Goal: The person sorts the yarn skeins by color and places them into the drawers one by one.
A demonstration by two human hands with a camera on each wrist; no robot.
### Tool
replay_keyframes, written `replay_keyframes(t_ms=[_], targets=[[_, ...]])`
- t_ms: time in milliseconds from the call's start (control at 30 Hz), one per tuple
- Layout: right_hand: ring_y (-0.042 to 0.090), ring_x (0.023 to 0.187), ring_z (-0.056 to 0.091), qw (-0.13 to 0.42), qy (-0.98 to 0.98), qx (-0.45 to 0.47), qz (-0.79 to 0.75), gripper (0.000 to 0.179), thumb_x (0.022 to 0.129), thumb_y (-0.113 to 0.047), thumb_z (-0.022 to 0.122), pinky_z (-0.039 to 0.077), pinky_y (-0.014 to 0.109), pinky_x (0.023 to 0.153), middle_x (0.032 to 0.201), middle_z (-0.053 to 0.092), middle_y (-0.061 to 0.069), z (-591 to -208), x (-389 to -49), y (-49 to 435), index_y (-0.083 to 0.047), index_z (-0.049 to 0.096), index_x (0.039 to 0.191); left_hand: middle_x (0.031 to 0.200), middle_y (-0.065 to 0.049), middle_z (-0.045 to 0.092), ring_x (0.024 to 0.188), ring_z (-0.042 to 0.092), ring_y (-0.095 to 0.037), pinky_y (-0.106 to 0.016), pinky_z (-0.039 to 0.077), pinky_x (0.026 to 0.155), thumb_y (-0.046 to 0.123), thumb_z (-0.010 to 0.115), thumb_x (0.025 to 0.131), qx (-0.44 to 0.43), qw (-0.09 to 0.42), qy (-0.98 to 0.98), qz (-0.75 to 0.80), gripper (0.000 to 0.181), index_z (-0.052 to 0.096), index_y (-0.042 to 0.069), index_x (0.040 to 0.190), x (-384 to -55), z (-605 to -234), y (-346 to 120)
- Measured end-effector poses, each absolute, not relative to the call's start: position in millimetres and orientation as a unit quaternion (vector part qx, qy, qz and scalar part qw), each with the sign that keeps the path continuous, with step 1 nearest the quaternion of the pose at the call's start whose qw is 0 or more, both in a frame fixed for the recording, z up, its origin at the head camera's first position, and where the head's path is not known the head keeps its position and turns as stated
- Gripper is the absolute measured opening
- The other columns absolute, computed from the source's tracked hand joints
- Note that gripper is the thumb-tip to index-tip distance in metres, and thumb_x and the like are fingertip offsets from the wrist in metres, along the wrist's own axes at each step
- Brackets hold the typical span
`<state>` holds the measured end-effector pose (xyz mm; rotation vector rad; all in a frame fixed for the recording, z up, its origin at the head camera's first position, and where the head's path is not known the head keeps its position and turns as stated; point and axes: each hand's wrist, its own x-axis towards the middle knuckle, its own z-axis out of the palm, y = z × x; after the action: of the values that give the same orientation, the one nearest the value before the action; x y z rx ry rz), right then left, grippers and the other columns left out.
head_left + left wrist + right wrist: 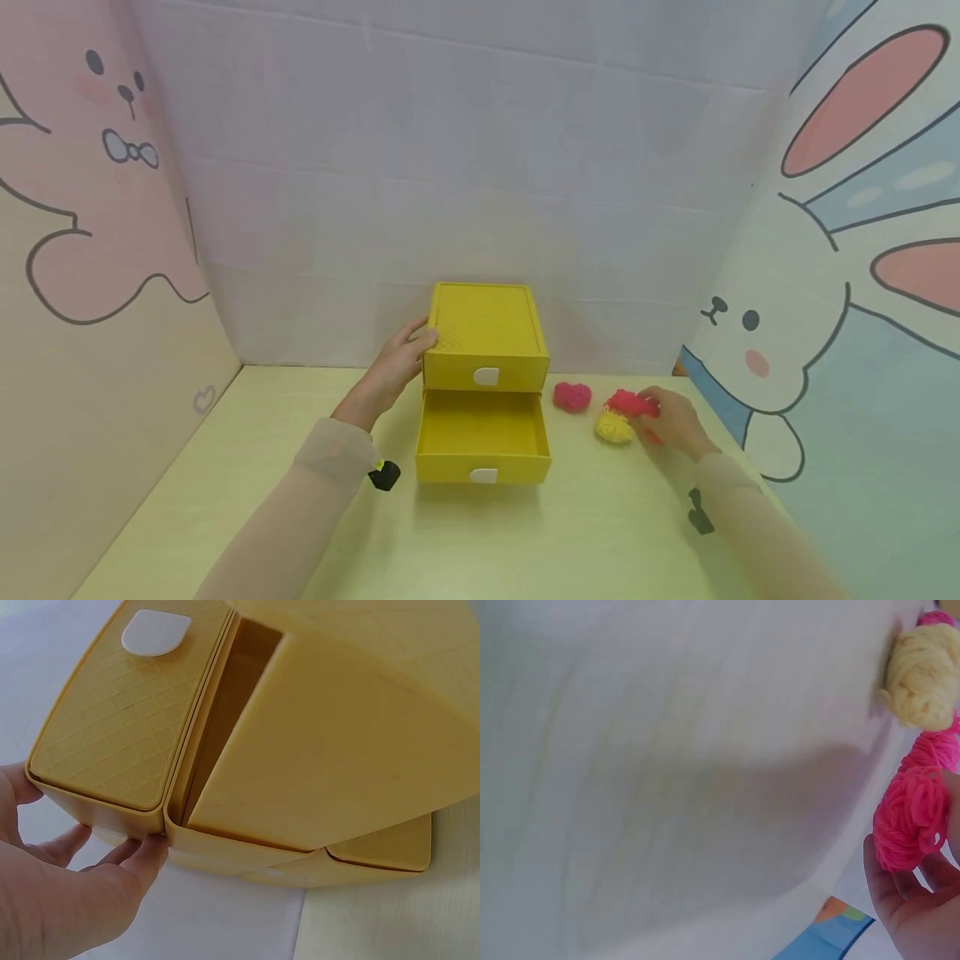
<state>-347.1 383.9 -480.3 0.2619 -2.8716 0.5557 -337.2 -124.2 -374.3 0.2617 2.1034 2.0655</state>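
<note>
A yellow cabinet (pixel 487 321) with drawers stands by the back wall, its lower drawer (pixel 483 467) pulled out and bare inside. My left hand (pixel 393 367) rests on its upper left edge; in the left wrist view the thumb lies over the edge and the fingertips touch the side wall. To the right of the cabinet, my right hand (pixel 675 421) holds a bright pink yarn bundle (pixel 911 817) between thumb and fingers. Close by are another pink yarn bundle (pixel 934 748) and a pale yellow one (pixel 615 427). A further pink bundle (pixel 572 397) lies nearer the cabinet.
The upper drawer (pixel 457 372) is closed, with a white pull tab (pixel 486 377). A white cloth wall (pixel 465 167) rises behind the pale tabletop (pixel 585 533). Side panels carry cartoon animals, a rabbit (pixel 772 333) on the right.
</note>
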Motion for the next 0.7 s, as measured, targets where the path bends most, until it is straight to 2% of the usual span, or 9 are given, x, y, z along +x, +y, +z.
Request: replay_keyframes(t_ms=[167, 400, 533, 700], targets=[[0.029, 0.079, 0.064, 0.119, -0.969, 0.107, 0.19, 0.034, 0.087, -0.005, 0.084, 0.057, 0.045, 0.072, 0.105, 0.074, 0.024, -463, -343, 382, 0.003, 0.071, 0.117, 0.166, -0.013, 0.036, 0.155, 0.036, -0.033, -0.054, 0.027, 0.13, 0.04, 0.051, 0.113, 0.088, 0.092, 0.71, 0.693, 0.067, 0.022, 0.024, 0.171, -338, -375, -124], [0.025, 0.077, 0.068, 0.137, -0.96, 0.137, 0.2, 0.034, 0.087, -0.006, 0.085, 0.062, 0.041, 0.07, 0.103, 0.075, 0.022, -438, -336, 367, 0.002, 0.071, 0.117, 0.166, -0.015, 0.037, 0.155, 0.036, -0.033, -0.054, 0.026, 0.13, 0.041, 0.051, 0.113, 0.091, 0.094, 0.709, 0.692, 0.068, 0.021, 0.024, 0.171, -340, -376, -125], [0.023, 0.078, 0.069, 0.111, -0.96, 0.137, 0.216, 0.036, 0.089, -0.009, 0.085, 0.064, 0.036, 0.067, 0.103, 0.075, 0.018, -421, -326, 351, 0.001, 0.071, 0.121, 0.165, -0.015, 0.036, 0.155, 0.035, -0.034, -0.055, 0.025, 0.131, 0.041, 0.051, 0.113, 0.093, 0.095, 0.71, 0.691, 0.068, 0.02, 0.024, 0.171, -340, -377, -126], [0.024, 0.086, 0.069, 0.077, -0.957, 0.148, 0.237, 0.038, 0.092, -0.01, 0.084, 0.065, 0.035, 0.07, 0.11, 0.074, 0.016, -402, -313, 329, 0.001, 0.07, 0.126, 0.165, -0.015, 0.036, 0.155, 0.035, -0.033, -0.054, 0.025, 0.13, 0.041, 0.051, 0.113, 0.095, 0.094, 0.711, 0.691, 0.067, 0.02, 0.024, 0.171, -340, -376, -126]])
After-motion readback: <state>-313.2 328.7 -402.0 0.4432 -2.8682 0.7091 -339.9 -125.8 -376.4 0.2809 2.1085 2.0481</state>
